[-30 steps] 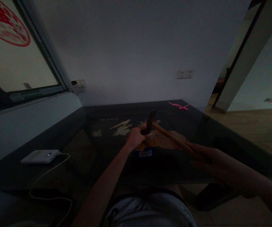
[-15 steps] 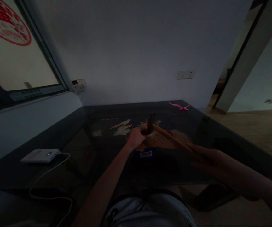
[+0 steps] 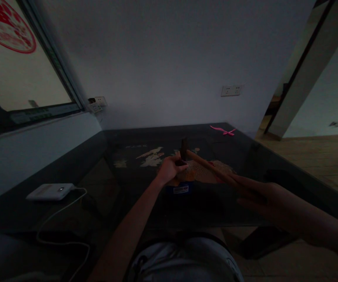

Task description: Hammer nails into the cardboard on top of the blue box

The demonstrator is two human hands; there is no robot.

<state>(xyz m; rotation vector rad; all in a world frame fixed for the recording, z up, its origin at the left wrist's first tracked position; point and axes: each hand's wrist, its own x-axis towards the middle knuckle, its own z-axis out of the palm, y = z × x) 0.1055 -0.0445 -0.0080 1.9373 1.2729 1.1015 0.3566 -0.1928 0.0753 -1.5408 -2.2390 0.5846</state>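
Observation:
A hammer (image 3: 211,167) with a pale wooden handle and a dark head slants over the middle of the dark table. My right hand (image 3: 262,197) is wrapped round the handle's lower end. My left hand (image 3: 171,168) is closed in a pinch just beside and below the hammer head; what its fingers hold is too small and dark to make out. Under both lies a speckled, orange-brown flat piece (image 3: 199,172), partly hidden by the handle. A blue item with a white label (image 3: 181,189) shows at its near edge.
A white power bank (image 3: 50,192) with a white cable lies at the table's left. A pink ribbon (image 3: 227,132) rests near the far right corner. The dark table (image 3: 122,213) meets the wall behind; wall sockets (image 3: 231,91) are above it.
The hammer head has shifted slightly left and up, near my left fingertips. My left hand has stayed nearly in place, and the whole view has tilted a little.

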